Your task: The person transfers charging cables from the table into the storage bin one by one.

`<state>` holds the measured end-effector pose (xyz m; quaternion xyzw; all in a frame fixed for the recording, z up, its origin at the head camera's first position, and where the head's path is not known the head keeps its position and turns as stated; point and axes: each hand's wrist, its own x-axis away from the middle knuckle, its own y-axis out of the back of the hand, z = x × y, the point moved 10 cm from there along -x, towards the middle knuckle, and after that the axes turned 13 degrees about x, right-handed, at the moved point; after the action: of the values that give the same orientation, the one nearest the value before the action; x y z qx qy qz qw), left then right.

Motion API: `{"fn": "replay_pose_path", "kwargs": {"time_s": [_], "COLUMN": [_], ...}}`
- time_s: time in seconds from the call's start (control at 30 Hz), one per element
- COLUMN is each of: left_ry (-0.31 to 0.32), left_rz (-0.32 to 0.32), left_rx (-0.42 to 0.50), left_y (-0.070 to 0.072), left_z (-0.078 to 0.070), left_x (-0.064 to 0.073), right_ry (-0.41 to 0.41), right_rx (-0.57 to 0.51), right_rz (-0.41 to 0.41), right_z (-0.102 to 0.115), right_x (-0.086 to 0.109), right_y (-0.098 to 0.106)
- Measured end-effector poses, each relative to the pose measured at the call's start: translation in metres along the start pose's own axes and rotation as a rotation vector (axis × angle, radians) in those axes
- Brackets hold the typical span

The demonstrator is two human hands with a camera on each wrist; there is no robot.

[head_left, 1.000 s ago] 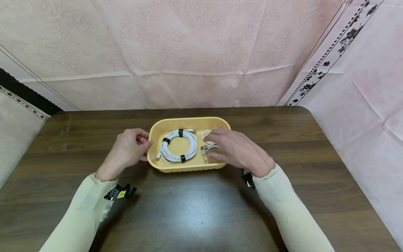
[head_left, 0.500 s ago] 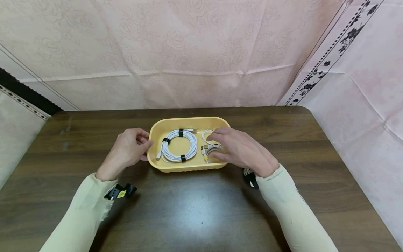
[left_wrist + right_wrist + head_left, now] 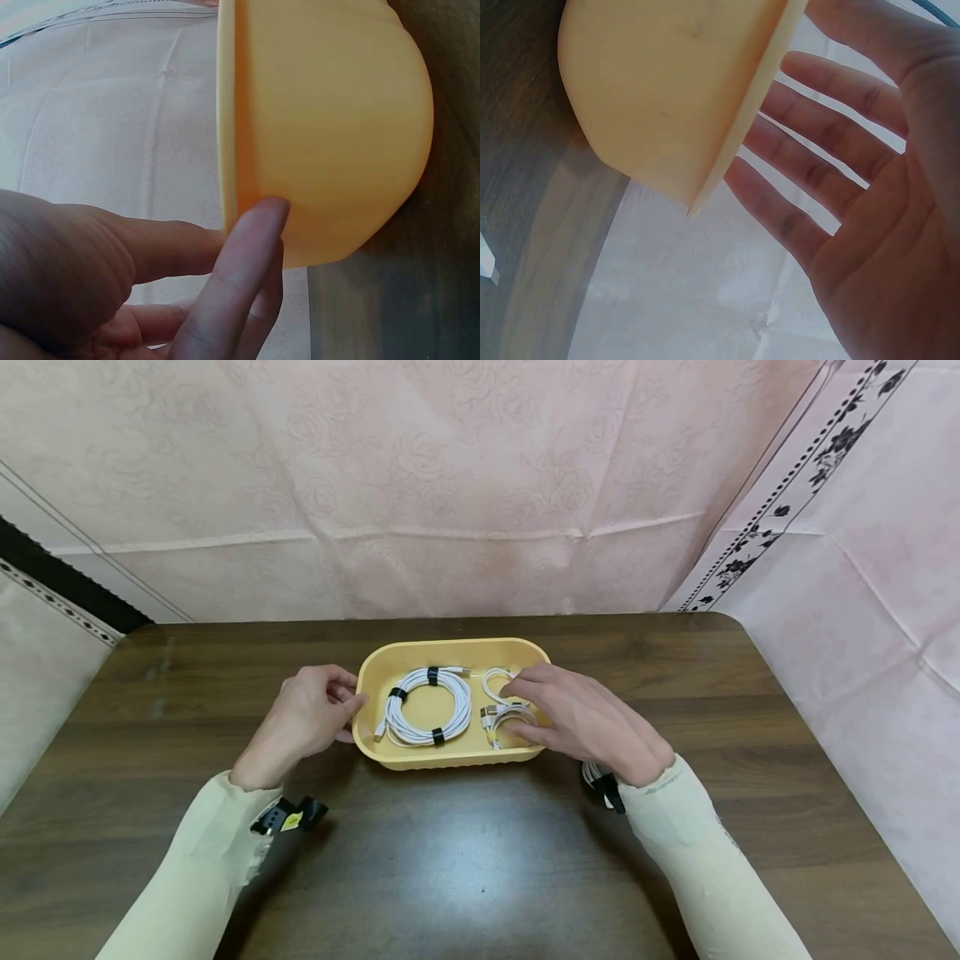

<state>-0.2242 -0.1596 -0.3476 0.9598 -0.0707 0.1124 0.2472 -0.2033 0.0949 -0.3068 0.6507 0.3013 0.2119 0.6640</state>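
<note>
A yellow plastic basket [image 3: 453, 760] with rounded corners stands on the table. At its left end, my left hand [image 3: 307, 718] pinches the rim between thumb and fingers, as the left wrist view shows up close. A long white cable [image 3: 408, 735], coiled and bound with black straps, lies in the basket's left half. My right hand [image 3: 573, 714] hovers over the right end with its fingers spread and reaching past the rim. Under those fingertips sits a smaller white cable [image 3: 495, 714] with a metal USB plug, partly covered by the hand.
The basket rests on a dark brown wooden table [image 3: 450, 877], toward its far edge. Pale floral cloth [image 3: 450, 485] hangs behind the table and along the right side [image 3: 862, 635]. Both wrists carry strapped-on black devices.
My right hand has drawn slightly back to the right, uncovering more of the smaller cable. The left hand and the basket have stayed in place.
</note>
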Motion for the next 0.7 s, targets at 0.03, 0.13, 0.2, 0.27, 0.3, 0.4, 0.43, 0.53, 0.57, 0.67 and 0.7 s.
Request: {"fn": "replay_pose_path", "kwargs": {"time_s": [0.03,0.13,0.2,0.27,0.3,0.4,0.43,0.53,0.57,0.67,0.7], "left_ry": [0.002,0.007,0.009,0.012,0.011,0.013,0.015,0.020,0.021,0.020,0.018], "left_rz": [0.000,-0.003,-0.004,-0.005,-0.003,-0.003,-0.004,-0.005,-0.005,-0.003,-0.003], "left_rx": [0.001,-0.002,-0.001,-0.004,-0.004,-0.005,-0.006,-0.006,-0.004,-0.005,-0.005], "left_y": [0.0001,0.0004,0.0007,0.0008,0.0007,0.0006,0.0007,0.0009,0.0010,0.0011,0.0010], "left_z": [0.0002,0.0007,0.0010,0.0010,0.0009,0.0006,0.0006,0.0009,0.0009,0.0010,0.0009], "left_x": [-0.0001,-0.0003,-0.0005,-0.0007,-0.0008,-0.0008,-0.0007,-0.0002,-0.0001,0.0001,0.0001], "right_ry": [0.000,-0.002,-0.006,-0.009,-0.011,-0.014,-0.013,-0.016,-0.017,-0.022,-0.022], "right_rx": [-0.002,0.001,0.003,0.007,0.009,0.008,0.009,0.010,0.010,0.010,0.010], "right_rz": [0.000,0.001,0.000,-0.001,-0.002,-0.004,-0.005,-0.008,-0.009,-0.010,-0.009], "right_z": [-0.0002,-0.0011,-0.0019,-0.0025,-0.0030,-0.0040,-0.0042,-0.0051,-0.0054,-0.0065,-0.0068], "right_x": [0.0004,0.0016,0.0027,0.0038,0.0044,0.0058,0.0061,0.0073,0.0077,0.0089,0.0094], "right_y": [0.0002,0.0002,0.0003,0.0007,0.0010,0.0018,0.0021,0.0030,0.0033,0.0039,0.0039]}}
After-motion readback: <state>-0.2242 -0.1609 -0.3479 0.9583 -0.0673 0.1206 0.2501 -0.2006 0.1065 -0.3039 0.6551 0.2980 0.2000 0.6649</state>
